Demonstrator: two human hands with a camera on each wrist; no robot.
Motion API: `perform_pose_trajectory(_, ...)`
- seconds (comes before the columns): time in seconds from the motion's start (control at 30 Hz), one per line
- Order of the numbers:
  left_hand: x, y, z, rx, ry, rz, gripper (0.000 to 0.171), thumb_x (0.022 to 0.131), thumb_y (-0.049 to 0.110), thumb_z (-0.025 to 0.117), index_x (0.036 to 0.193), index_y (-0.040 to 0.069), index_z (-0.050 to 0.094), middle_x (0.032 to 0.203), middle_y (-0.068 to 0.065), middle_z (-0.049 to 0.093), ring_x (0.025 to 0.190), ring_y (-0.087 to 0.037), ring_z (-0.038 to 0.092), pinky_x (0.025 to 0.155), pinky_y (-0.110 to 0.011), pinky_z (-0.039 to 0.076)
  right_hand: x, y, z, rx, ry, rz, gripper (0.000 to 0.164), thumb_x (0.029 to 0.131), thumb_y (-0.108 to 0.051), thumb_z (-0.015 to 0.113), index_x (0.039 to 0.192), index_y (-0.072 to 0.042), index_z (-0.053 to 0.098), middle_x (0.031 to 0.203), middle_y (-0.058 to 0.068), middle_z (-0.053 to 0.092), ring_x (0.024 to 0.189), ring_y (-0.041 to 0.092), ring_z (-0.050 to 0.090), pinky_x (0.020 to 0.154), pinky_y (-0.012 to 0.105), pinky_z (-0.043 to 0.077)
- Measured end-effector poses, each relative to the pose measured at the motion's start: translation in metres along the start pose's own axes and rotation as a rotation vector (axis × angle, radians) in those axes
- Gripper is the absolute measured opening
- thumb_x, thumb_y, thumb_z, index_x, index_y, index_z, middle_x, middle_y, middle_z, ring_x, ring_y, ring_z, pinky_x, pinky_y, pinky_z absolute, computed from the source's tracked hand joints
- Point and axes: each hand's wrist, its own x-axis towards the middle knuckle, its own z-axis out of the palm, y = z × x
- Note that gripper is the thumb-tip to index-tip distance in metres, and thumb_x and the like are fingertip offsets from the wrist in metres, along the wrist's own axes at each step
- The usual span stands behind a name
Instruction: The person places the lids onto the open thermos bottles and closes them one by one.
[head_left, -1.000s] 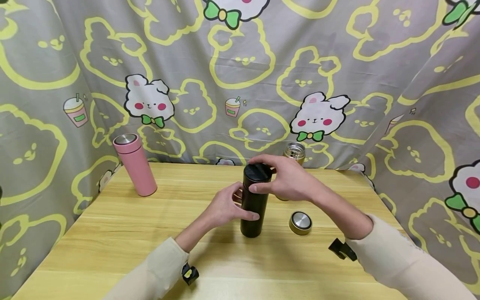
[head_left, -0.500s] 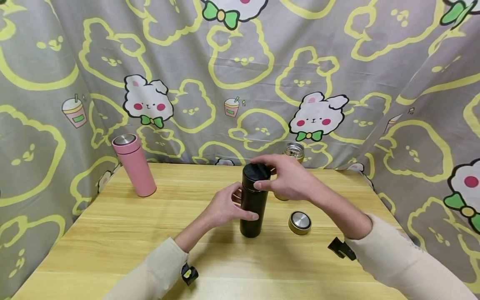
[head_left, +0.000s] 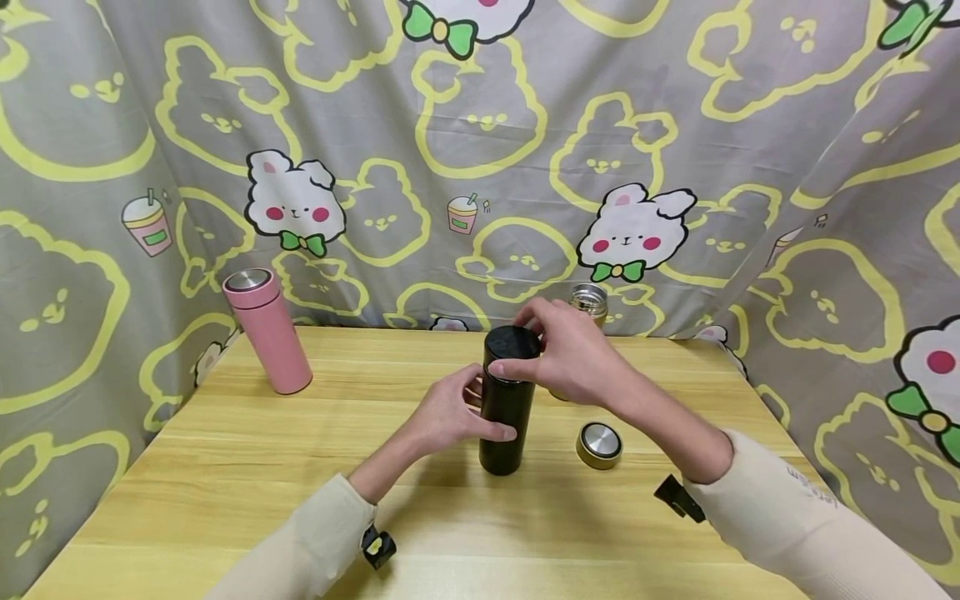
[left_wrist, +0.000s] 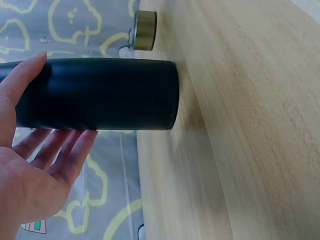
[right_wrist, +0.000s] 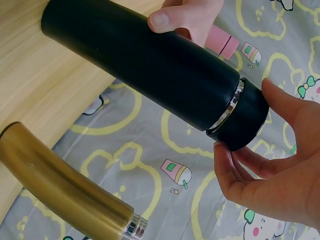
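A black thermos flask stands upright mid-table. My left hand grips its body, thumb across the front and fingers behind. At the top, my right hand holds the black lid between thumb and fingers. In the right wrist view a silvery band shows between the lid and the flask body, so the lid sits slightly raised there. The left wrist view shows the lower flask, its base on the wood, and my left hand; the lid is out of that view.
Behind my right hand stands a gold flask without its lid, its silvery neck bare. A gold lid lies right of the black flask. Back left stands a closed pink flask. A patterned curtain surrounds the wooden table.
My right thumb shifted rightward across the lid side, then back to the left, and the fingers now sit differently around the lid. The left hand and flask stay put.
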Motion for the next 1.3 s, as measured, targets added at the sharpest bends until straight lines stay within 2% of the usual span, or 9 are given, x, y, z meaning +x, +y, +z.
perform_pose_trajectory(0.5,0.000,-0.001,0.000,0.004,-0.008,0.005,0.064,0.063,0.047,0.095,0.117,0.029,0.066,0.106,0.003,0.070,0.098,-0.015,0.065,0.083,-0.037,0.056,0.000,-0.002,0.000,-0.024,-0.024,-0.002,0.062,0.077,-0.046,0.087,0.121,-0.011,0.060,0.107,0.009,0.062,0.099,0.025,0.056,0.077,0.037,0.049)
perform_pose_trajectory(0.6,0.000,-0.001,0.000,0.001,-0.004,0.008,0.062,0.063,0.046,0.095,0.116,0.028,0.066,0.104,0.003,0.071,0.097,-0.015,0.066,0.082,-0.037,0.056,-0.001,-0.002,-0.002,-0.040,-0.030,-0.016,0.067,0.077,-0.046,0.087,0.126,-0.010,0.059,0.110,0.009,0.064,0.104,0.026,0.057,0.083,0.041,0.050)
perform_pose_trajectory(0.77,0.000,-0.001,0.000,-0.003,0.002,0.011,0.060,0.063,0.044,0.095,0.113,0.027,0.067,0.101,0.005,0.071,0.095,-0.015,0.066,0.082,-0.036,0.056,-0.004,-0.002,-0.007,-0.042,-0.040,-0.068,0.077,0.078,-0.042,0.087,0.142,-0.012,0.054,0.130,0.012,0.063,0.119,0.031,0.059,0.097,0.051,0.049)
perform_pose_trajectory(0.83,0.000,0.000,0.000,-0.006,0.001,0.010,0.060,0.063,0.044,0.095,0.113,0.027,0.067,0.102,0.005,0.071,0.095,-0.015,0.066,0.082,-0.035,0.056,-0.004,-0.002,-0.008,-0.010,-0.060,-0.079,0.073,0.082,-0.038,0.084,0.144,-0.015,0.054,0.137,0.010,0.061,0.124,0.032,0.059,0.101,0.053,0.047)
perform_pose_trajectory(1.0,0.000,-0.001,0.000,-0.009,-0.004,0.022,0.060,0.064,0.043,0.095,0.113,0.025,0.067,0.102,0.005,0.071,0.095,-0.014,0.066,0.081,-0.035,0.056,-0.003,-0.001,-0.010,0.063,-0.129,-0.058,0.058,0.087,-0.028,0.075,0.142,-0.022,0.057,0.137,0.007,0.063,0.126,0.029,0.059,0.105,0.053,0.045)
perform_pose_trajectory(1.17,0.000,-0.002,-0.001,-0.014,-0.001,0.030,0.059,0.063,0.042,0.096,0.113,0.025,0.067,0.100,0.005,0.071,0.093,-0.014,0.066,0.081,-0.035,0.056,-0.002,-0.001,-0.011,0.091,-0.171,-0.039,0.056,0.087,-0.020,0.072,0.141,-0.020,0.059,0.139,0.006,0.062,0.125,0.028,0.060,0.104,0.050,0.047)
perform_pose_trajectory(1.3,0.000,-0.001,-0.001,-0.016,0.000,0.030,0.060,0.063,0.042,0.096,0.113,0.025,0.067,0.100,0.004,0.071,0.093,-0.014,0.066,0.080,-0.035,0.055,-0.001,-0.001,-0.011,0.093,-0.172,-0.039,0.055,0.086,-0.019,0.072,0.140,-0.018,0.060,0.138,0.006,0.063,0.124,0.028,0.061,0.103,0.050,0.048)
